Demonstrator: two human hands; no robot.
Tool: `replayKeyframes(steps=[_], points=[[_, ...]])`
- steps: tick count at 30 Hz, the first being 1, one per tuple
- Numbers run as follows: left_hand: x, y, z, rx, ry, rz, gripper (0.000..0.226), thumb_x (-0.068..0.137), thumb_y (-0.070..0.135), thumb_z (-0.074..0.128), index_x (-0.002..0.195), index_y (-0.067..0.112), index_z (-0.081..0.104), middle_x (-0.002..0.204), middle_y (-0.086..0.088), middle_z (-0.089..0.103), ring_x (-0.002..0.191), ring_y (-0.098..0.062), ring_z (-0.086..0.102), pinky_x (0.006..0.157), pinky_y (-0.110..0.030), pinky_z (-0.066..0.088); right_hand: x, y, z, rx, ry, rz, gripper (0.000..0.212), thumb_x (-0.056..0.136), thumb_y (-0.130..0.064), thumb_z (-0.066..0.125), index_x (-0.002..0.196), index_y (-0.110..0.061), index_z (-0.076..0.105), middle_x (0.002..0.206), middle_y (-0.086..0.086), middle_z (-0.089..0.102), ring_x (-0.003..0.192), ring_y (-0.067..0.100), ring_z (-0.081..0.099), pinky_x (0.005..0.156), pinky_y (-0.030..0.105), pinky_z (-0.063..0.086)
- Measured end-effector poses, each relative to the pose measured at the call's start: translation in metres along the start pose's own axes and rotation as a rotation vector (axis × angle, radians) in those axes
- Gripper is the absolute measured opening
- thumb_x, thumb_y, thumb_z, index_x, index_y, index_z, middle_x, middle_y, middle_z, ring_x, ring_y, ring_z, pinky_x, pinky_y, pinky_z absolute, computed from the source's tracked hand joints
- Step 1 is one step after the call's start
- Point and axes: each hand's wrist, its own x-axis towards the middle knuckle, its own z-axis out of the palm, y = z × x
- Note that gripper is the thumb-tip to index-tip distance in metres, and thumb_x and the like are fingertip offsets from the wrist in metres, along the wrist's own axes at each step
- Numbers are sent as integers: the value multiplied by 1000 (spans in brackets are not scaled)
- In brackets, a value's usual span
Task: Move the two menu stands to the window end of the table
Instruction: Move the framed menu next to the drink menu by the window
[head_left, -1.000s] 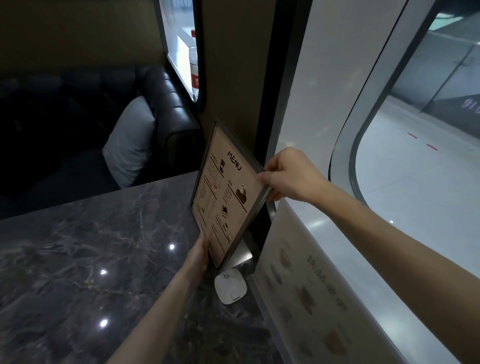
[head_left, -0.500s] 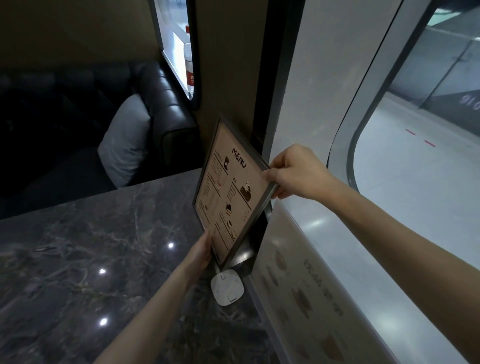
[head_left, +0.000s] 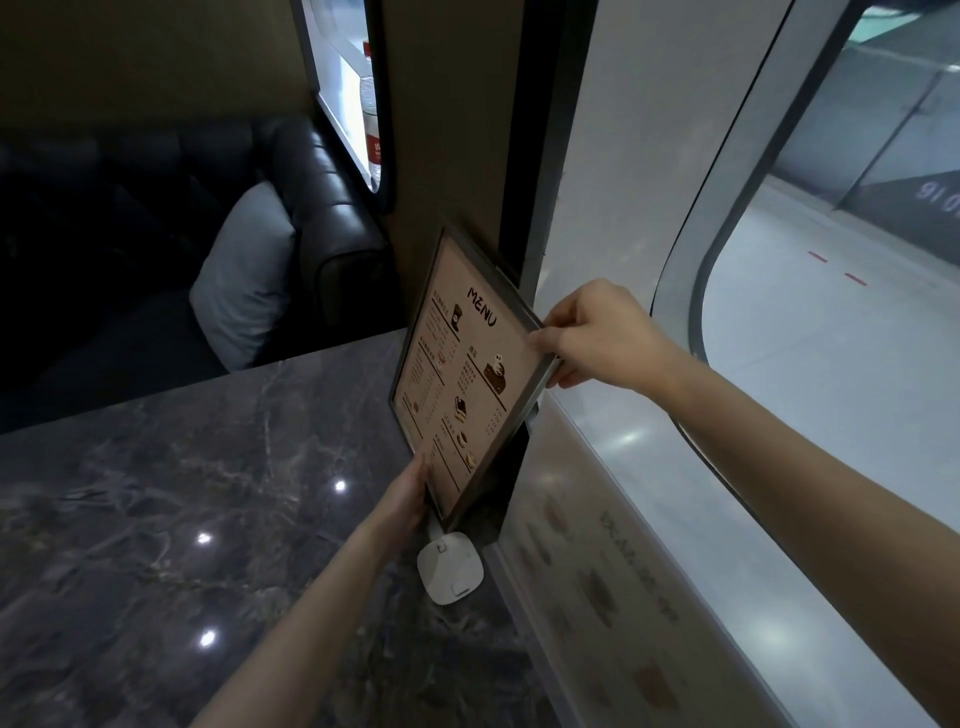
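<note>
Both hands gripping menu stand (head_left: 467, 371): left hand (head_left: 408, 493) btm, right hand (head_left: 597, 338) top. Tilted; may clip white puck (head_left: 450, 567) if lowered.

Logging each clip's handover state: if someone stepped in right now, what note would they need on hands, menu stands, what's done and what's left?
Left hand: gripping the lower edge of the framed menu stand.
Right hand: pinching its upper right edge.
That stand is tilted, held at the window end of the marble table, above a small white base.
Second menu stand is already against the window.
Done: one stand placed. Left: set down the held one and release.
</note>
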Motion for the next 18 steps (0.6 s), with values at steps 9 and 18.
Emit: replayKeyframes(steps=[9,18], points=[[-30,-5,8,346,65,-5,34,98,29,34,103,10,61,86,-2,67,74,-12,67,58,-22,53,-8,4,4,4,59,-29,17,90,-25,55,88,-10,64,68,-5,62,59,7,64,52,16,55],[-87,-36,34,1072,275,735,24,92,16,42,95,9,65,92,-9,66,80,-19,59,69,-31,47,-48,-8,-5,-100,0,125,35,91,-32,52,82,0,63,67,12,68,59,18,70,50,26,57]])
